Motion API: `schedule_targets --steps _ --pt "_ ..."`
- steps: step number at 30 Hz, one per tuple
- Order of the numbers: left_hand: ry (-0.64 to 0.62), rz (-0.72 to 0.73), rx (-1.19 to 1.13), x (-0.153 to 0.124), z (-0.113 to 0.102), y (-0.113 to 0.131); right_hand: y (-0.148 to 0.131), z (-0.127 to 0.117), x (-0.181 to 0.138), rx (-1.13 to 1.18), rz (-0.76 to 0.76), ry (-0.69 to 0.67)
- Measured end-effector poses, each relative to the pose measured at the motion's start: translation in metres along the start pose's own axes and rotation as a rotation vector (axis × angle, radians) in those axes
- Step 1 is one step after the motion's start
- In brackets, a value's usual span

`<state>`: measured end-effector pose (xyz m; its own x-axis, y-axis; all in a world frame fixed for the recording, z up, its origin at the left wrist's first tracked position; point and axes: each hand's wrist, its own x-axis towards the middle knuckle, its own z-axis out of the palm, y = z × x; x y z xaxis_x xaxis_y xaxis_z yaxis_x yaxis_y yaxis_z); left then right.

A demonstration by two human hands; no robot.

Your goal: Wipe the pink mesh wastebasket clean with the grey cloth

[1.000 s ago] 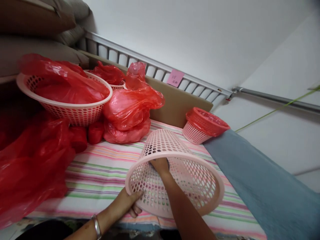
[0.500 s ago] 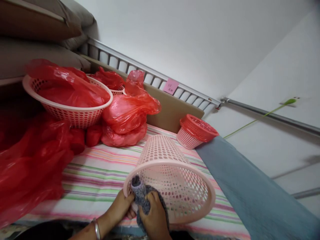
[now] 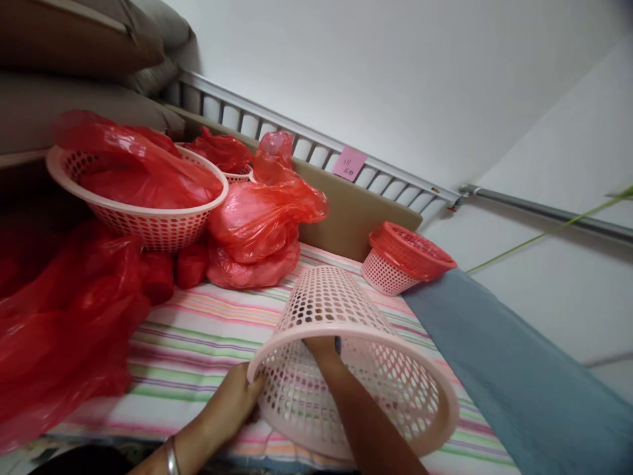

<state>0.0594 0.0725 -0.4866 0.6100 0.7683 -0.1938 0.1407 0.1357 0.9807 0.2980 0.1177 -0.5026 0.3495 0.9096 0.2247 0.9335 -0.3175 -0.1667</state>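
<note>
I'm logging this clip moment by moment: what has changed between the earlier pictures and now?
The right hand went from the rim back deep inside the pink basket, taking the grey cloth with it; only a dark edge of it shows. The left hand kept its grip on the rim. The red bags and the small red basket stayed put.

On my screen the pale pink perforated plastic basket (image 3: 336,310) is dotted all over with round holes. The striped cotton bed sheet (image 3: 198,336) runs pink, green, purple and white. The crinkled plastic bags (image 3: 262,218) are translucent red. The small round plastic basket (image 3: 405,254) has a red rim and a pinkish-white body. The flat cloth (image 3: 519,376) is grey-blue, and the square paper note (image 3: 349,163) is pink.
</note>
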Motion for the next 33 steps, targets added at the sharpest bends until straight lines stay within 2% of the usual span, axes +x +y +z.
schedule_targets --steps 5,9,11,14,19,22,25,30,33 --pt "0.076 0.005 0.150 -0.001 -0.020 0.011 -0.004 0.013 0.018 0.012 -0.014 -0.035" --pt "0.117 0.033 0.186 0.001 -0.021 0.009 -0.015 0.007 0.004 0.004 0.018 -0.027" --pt "0.130 0.047 0.198 0.001 -0.020 0.008 -0.022 0.001 -0.017 -0.008 0.047 -0.020" --pt "0.135 0.059 0.210 0.001 -0.019 0.007 -0.035 -0.005 -0.069 -0.022 0.061 0.001" --pt "0.146 0.102 0.256 -0.001 -0.021 0.005 -0.048 -0.008 -0.161 -0.032 -0.029 0.011" --pt "0.158 0.124 0.301 -0.002 -0.022 0.005 -0.048 -0.013 -0.177 -0.013 -0.069 -0.041" --pt "0.140 0.138 0.299 -0.004 -0.021 0.008 -0.044 -0.016 -0.153 -0.019 -0.079 -0.052" --pt "0.119 0.139 0.295 -0.009 -0.025 0.017 -0.022 -0.011 -0.066 -0.093 -0.010 -0.019" --pt "0.110 0.160 0.336 -0.009 -0.034 0.025 -0.009 -0.002 -0.021 -0.069 -0.024 -0.008"
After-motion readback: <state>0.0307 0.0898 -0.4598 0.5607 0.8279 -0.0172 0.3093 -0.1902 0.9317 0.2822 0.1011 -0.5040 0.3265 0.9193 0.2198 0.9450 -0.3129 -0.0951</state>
